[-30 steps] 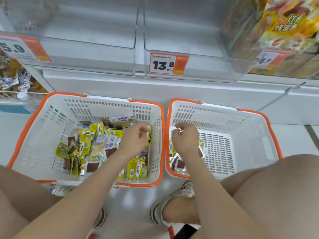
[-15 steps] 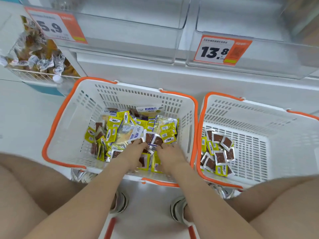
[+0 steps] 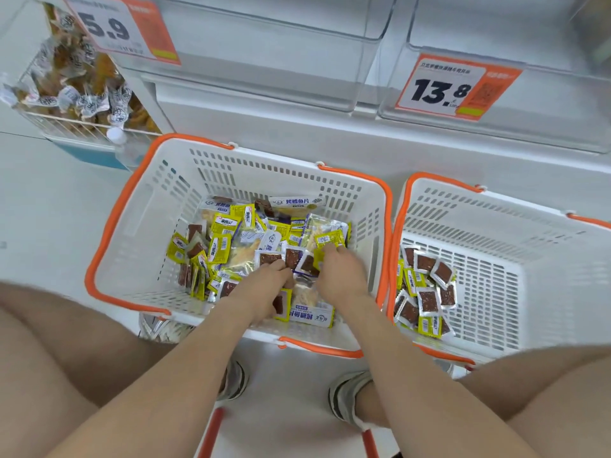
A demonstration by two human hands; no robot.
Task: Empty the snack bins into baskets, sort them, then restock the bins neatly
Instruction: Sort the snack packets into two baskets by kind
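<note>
Orange 13.8 tag; yellow snack packets

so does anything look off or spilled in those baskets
Nothing spilled or torn that I can see. The left basket is just an unsorted jumble: small packets and bigger packs lying every way, one white pack upside down at its near wall. The right basket holds only small packets.

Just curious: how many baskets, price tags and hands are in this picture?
Baskets: 2
Price tags: 2
Hands: 2
Total: 6
</note>
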